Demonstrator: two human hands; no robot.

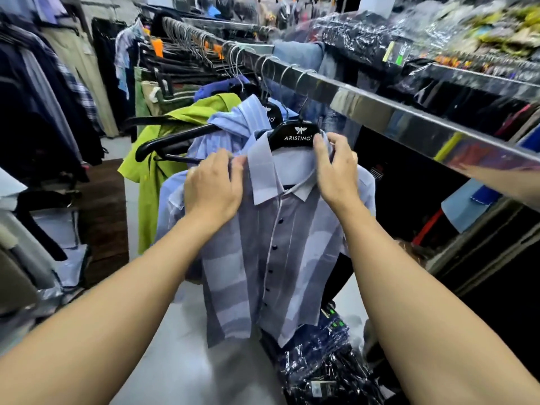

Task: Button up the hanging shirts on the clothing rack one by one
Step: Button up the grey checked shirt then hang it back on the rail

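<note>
A blue-and-grey striped shirt hangs on a black hanger from the shiny metal rack rail. Dark buttons run down its closed front placket. My left hand grips the shirt's left shoulder beside the collar. My right hand pinches the collar's right side just under the hanger. Behind it hang a light blue striped shirt and a lime green shirt on black hangers.
More hangers and dark clothes crowd the rail further back. Plastic-wrapped garments lie piled on the floor below the shirt. Trousers and jackets hang at the left. Bagged stock fills a shelf at the upper right.
</note>
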